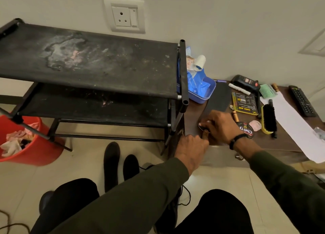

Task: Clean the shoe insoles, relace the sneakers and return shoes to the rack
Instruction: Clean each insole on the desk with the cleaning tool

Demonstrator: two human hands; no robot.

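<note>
Insoles (pixel 111 163), two dark ones, are lying side by side on the floor tiles in front of the black shoe rack (pixel 88 63). Both hands are working at the near corner of the brown table (pixel 193 114): the right hand (pixel 219 126) is pinching a small round tin (pixel 202 126), while the left hand (pixel 191 149) is curling its fingers at the table edge, touching the tin.

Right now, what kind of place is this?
Probably a room at home, used as a shoe-care corner: a black shoe rack against the wall, a low wooden table with a shoe brush, insoles on the tiled floor.
</note>
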